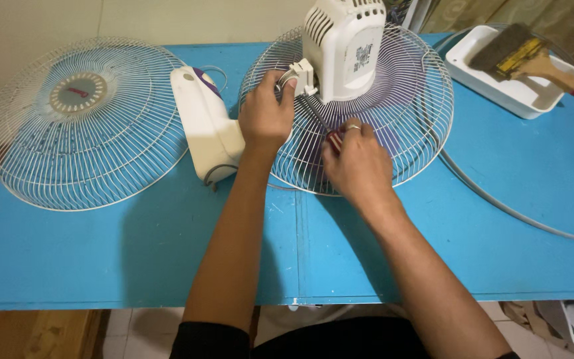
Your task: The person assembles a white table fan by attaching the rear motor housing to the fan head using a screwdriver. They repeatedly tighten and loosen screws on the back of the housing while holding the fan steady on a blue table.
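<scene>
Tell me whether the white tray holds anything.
Not empty: a wooden-handled brush lies across the white tray, bristles over its far end.

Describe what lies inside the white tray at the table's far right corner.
A wide paintbrush with a wooden handle lies across the white tray. The tray floor beneath it is hidden.

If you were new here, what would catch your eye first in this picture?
Two wire fan grilles on the blue table: one at left, another mid-table under a white motor housing. The left hand steadies a bracket while the right hand works a screwdriver.
</scene>
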